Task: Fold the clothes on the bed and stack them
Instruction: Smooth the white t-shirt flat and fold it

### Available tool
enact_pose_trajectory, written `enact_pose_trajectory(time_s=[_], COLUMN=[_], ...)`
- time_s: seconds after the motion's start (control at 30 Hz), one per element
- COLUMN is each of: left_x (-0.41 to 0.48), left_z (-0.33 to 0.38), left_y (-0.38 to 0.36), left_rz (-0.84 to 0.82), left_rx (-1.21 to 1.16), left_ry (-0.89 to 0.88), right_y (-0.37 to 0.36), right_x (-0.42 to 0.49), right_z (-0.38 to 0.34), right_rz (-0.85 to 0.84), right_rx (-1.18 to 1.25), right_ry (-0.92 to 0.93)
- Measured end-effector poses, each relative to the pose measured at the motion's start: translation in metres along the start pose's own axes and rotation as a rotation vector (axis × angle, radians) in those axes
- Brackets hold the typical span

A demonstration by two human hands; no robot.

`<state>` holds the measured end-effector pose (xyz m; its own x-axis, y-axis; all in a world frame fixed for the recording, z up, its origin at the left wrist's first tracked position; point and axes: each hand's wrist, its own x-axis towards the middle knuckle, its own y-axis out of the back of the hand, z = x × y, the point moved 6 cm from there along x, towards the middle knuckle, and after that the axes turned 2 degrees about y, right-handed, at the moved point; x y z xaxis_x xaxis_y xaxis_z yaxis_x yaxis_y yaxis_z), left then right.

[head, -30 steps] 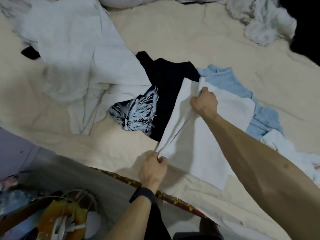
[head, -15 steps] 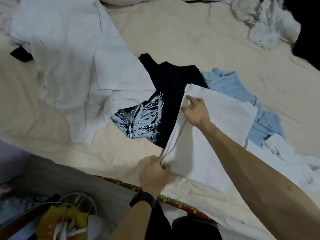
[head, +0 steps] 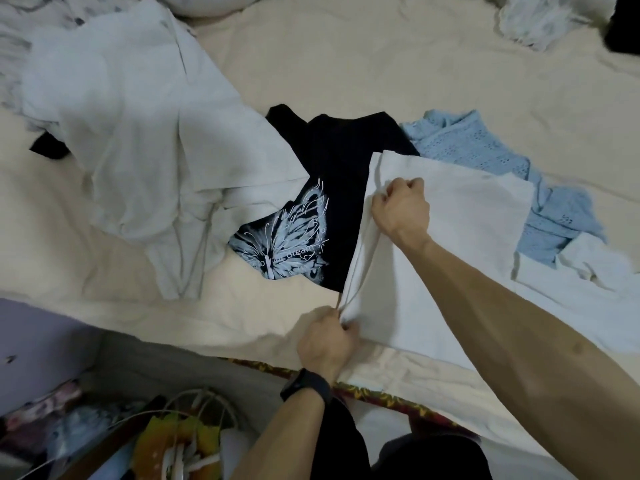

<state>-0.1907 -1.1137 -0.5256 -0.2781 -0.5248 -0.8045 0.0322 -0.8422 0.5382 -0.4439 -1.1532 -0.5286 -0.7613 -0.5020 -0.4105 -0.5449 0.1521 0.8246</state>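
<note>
A white garment [head: 460, 244] lies folded on the cream bed sheet [head: 346, 64], over a black T-shirt [head: 332, 174] with a pale butterfly print. My left hand [head: 327, 341], a black band on its wrist, pinches the garment's near left corner. My right hand [head: 401, 209] grips the same left edge farther up, fingers curled round the cloth. The edge is stretched between the two hands. A light blue eyelet garment [head: 485, 147] shows behind the white one.
A large crumpled white garment [head: 138, 133] covers the bed's left. More white cloth [head: 595, 271] lies at the right and another heap [head: 533, 22] at the far right corner. The patterned bed edge [head: 381, 393] runs below my hands, with clutter [head: 173, 445] on the floor.
My right hand, which lay with fingers loose on the white garment's edge half a second ago, has closed on it again. My left hand has kept its pinch on the near corner.
</note>
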Motion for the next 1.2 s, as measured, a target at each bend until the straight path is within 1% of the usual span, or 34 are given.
enact_pose_trajectory(time_s=[0.1, 0.17, 0.27, 0.43, 0.5, 0.57, 0.67, 0.7, 0.73, 0.77, 0.83, 0.9, 0.97, 1.03, 1.13, 1.2], left_x=[-0.002, -0.002, -0.003, -0.002, -0.001, 0.0, -0.004, -0.006, -0.008, -0.011, -0.013, -0.011, -0.002, 0.013, 0.032, 0.04], left_z=[-0.002, -0.004, -0.005, -0.005, -0.004, -0.004, -0.003, -0.004, -0.005, -0.004, -0.007, -0.004, -0.005, -0.008, -0.012, -0.018], left_y=[-0.001, -0.001, -0.001, 0.001, 0.002, 0.005, 0.009, 0.008, 0.006, 0.002, -0.003, -0.009, -0.012, -0.01, -0.007, -0.01], left_rz=[0.017, 0.037, 0.073, 0.059, 0.055, 0.076, 0.135, 0.147, 0.152, 0.151, 0.166, 0.15, 0.117, 0.104, 0.04, -0.036], left_rx=[-0.02, -0.028, -0.038, -0.047, -0.027, 0.002, 0.044, 0.016, -0.039, -0.104, -0.216, -0.229, -0.211, -0.189, -0.154, -0.25], left_ry=[0.005, 0.004, 0.004, 0.022, 0.026, 0.051, 0.089, 0.103, 0.116, 0.118, 0.106, 0.071, 0.051, 0.004, -0.059, -0.016], right_y=[0.005, 0.001, -0.005, -0.015, -0.015, -0.018, -0.017, -0.014, -0.009, -0.004, -0.002, -0.003, -0.007, -0.014, -0.017, -0.021], right_x=[-0.008, -0.011, -0.007, 0.0, -0.001, -0.003, -0.021, -0.032, -0.047, -0.064, -0.107, -0.15, -0.193, -0.227, -0.25, -0.249], right_z=[-0.005, -0.01, -0.013, -0.014, -0.011, -0.009, -0.011, -0.006, 0.005, 0.021, 0.059, 0.111, 0.166, 0.21, 0.244, 0.254], right_rz=[0.083, 0.057, 0.008, -0.071, -0.062, -0.099, -0.164, -0.134, -0.069, 0.017, 0.156, 0.232, 0.221, 0.169, 0.098, 0.022], right_rx=[0.056, 0.044, 0.04, 0.008, 0.062, 0.112, 0.236, 0.305, 0.355, 0.375, 0.338, 0.269, 0.244, 0.322, 0.598, 0.744], right_ry=[0.068, 0.126, 0.128, 0.167, 0.156, 0.148, 0.233, 0.243, 0.237, 0.208, 0.11, -0.084, -0.327, -0.504, -0.658, -0.677])
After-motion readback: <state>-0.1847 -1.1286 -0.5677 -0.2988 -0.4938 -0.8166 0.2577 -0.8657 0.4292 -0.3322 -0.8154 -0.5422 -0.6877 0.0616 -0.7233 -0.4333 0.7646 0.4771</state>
